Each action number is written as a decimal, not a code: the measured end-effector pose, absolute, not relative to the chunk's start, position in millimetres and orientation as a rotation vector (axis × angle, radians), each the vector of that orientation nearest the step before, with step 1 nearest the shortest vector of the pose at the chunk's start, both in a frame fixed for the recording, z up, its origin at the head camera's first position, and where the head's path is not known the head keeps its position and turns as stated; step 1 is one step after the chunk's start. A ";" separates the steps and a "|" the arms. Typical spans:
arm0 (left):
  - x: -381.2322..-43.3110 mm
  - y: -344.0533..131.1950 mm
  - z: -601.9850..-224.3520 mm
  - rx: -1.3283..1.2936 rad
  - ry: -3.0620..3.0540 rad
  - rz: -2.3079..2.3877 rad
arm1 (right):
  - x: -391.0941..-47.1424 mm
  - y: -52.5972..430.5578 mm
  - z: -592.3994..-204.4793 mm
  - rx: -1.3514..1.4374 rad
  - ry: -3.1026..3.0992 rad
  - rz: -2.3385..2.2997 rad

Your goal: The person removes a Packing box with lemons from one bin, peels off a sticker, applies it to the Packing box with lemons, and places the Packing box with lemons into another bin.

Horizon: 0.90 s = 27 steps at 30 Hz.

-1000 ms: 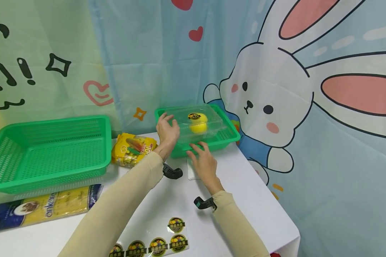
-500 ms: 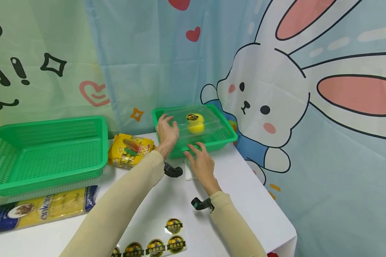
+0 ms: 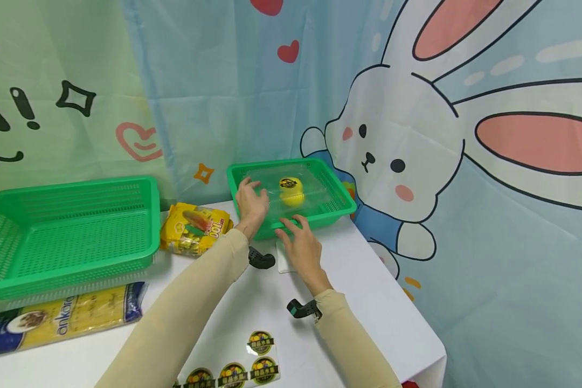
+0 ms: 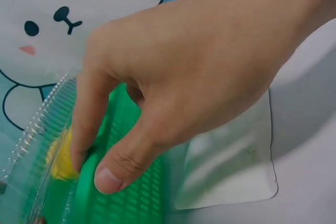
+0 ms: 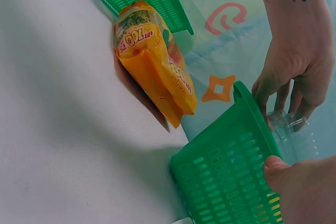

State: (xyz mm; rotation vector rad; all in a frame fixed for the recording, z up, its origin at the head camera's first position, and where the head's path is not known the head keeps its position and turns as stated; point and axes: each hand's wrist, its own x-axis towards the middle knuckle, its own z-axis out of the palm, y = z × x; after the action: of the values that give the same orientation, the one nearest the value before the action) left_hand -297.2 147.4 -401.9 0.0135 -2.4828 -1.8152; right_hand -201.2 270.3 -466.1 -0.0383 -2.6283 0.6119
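Observation:
A clear plastic box [image 3: 317,186] with a round yellow fruit [image 3: 293,199] in it sits tilted in the right green basket [image 3: 341,188]. A round dark-and-gold sticker [image 3: 288,183] overlaps the fruit. My left hand [image 3: 252,202] reaches over the basket's left side and holds the box's left end with curled fingers. At the front, my right hand [image 3: 303,248] pinches the basket rim. In the left wrist view that right hand [image 4: 157,77] has its thumb outside the rim and its index finger inside. The right wrist view shows the left fingers [image 5: 304,109] down against the clear plastic.
A second green basket [image 3: 92,221] stands at left, with a yellow snack bag [image 3: 194,229] beside it. In front lies an "ankara" pasta packet [image 3: 77,315]. A sticker sheet [image 3: 233,372] is at the near edge. A white packet [image 3: 285,258] lies beneath my right wrist.
The clear box has sunk lower into the right basket, with my left hand at its end. My right hand stays at the rim. The whole head view has shifted slightly left.

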 end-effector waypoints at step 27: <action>-300.3 150.4 -414.9 -0.071 -2.617 -1.676 | -201.1 270.4 -466.1 -0.029 -2.608 0.608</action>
State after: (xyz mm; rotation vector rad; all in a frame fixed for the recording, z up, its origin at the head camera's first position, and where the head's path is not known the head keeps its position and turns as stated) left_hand -300.3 150.4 -414.9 -0.0705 -2.6172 -1.6755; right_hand -201.1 270.4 -466.1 -0.0291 -2.6076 0.6081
